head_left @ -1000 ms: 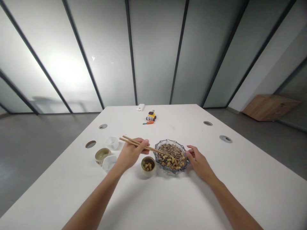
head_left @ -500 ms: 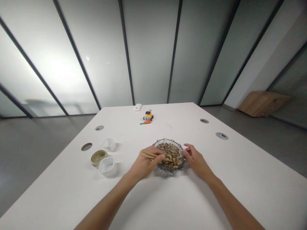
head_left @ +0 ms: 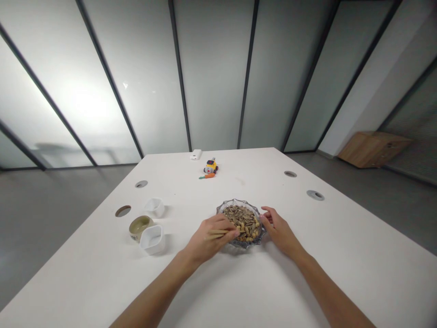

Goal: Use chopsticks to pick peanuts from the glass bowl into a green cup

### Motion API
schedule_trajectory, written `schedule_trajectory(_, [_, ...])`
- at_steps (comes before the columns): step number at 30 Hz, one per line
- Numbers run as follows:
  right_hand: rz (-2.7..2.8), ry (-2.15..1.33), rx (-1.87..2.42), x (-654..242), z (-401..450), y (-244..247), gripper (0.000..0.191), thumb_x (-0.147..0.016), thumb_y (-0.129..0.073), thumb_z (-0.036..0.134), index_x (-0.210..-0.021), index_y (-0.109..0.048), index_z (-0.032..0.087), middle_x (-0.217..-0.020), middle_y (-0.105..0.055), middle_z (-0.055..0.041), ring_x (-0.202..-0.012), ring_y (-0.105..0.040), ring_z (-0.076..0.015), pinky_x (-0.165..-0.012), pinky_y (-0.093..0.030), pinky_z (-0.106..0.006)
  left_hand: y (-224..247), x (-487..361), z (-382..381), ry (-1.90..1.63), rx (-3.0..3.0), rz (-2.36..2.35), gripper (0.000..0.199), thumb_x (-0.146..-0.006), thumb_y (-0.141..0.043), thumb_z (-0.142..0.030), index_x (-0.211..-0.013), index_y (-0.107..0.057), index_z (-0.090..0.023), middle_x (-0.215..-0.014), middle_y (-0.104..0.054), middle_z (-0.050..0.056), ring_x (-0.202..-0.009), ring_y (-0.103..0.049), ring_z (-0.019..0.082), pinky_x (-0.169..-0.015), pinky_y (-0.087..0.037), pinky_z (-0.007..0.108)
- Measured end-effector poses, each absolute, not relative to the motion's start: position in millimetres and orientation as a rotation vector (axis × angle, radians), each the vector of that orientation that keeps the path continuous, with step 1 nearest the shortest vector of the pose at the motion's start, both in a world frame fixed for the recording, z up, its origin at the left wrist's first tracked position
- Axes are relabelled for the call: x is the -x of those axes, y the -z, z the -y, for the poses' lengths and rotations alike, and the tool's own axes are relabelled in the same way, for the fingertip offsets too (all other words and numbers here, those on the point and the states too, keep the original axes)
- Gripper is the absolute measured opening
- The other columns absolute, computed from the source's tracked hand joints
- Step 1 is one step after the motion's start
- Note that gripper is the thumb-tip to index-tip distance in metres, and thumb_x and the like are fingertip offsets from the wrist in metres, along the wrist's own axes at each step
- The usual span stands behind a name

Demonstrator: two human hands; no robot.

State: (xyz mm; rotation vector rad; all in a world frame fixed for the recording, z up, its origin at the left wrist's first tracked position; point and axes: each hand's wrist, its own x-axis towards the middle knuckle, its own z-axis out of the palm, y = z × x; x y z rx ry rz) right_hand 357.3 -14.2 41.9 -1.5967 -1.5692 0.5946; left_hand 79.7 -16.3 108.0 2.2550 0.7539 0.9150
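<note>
Olive bowl (head_left: 140, 228): left side of the white desk (head_left: 85, 273), upright, its opening up
Near white dish (head_left: 152, 239): just right of the olive bowl and slightly nearer
Far white dish (head_left: 154, 207): beyond the other two vessels, upright
White box (head_left: 195, 154): at the far edge of the desk
Left hand (head_left: 209, 237): over the glass bowl's near-left side, grip closed round the chopsticks (head_left: 216, 234)
Orange toy (head_left: 207, 176): lying far, well beyond the left hand, just nearer than the toy car (head_left: 210, 166)
Glass bowl (head_left: 261, 234): right of the left hand, holding striped seeds (head_left: 239, 213), mostly on its far side, and peanuts (head_left: 251, 233) toward the near and right
Right hand (head_left: 280, 231): at the glass bowl's right rim, thumb against it, grip partly open with fingers loosely bent
</note>
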Motion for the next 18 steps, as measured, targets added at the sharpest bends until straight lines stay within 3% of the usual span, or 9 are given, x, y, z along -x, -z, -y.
schedule_trajectory(6, [1.555,-0.589,1.585,-359,13,-38,0.044,-0.096,-0.049,0.053,-0.127,-0.056,0.023,-0.100,-0.075,-0.0069,-0.092,-0.072,-0.0251,-0.086,-0.056,-0.042,-105,-80,16,-0.907,-2.246,-0.792,0.032,-0.105,-0.054,-0.038,-0.088,-0.076,-0.022,-0.085,-0.072,0.005,-0.078,-0.064,0.018,-0.075,-0.052,0.027])
schedule_trajectory(10, [1.545,-0.594,1.592,-359,13,-37,0.045,-0.095,-0.050,0.053,-0.127,-0.057,0.022,-0.102,-0.076,-0.0074,-0.095,-0.073,-0.0254,-0.088,-0.056,-0.041,-106,-78,14,-0.940,-2.189,-0.903,0.025,-0.102,-0.058,-0.034,-0.088,-0.076,-0.023,-0.085,-0.072,0.003,-0.076,-0.064,0.016,-0.073,-0.052,0.026])
schedule_trajectory(18, [1.553,-0.587,1.589,-359,14,-37,0.046,-0.095,-0.049,0.053,-0.127,-0.057,0.022,-0.098,-0.075,-0.0068,-0.091,-0.072,-0.0253,-0.084,-0.057,-0.040,-136,-51,17,-0.934,-1.953,-1.032,0.027,-0.096,-0.062,-0.042,-0.085,-0.076,-0.022,-0.085,-0.076,0.005,-0.078,-0.072,0.021,-0.071,-0.056,0.029])
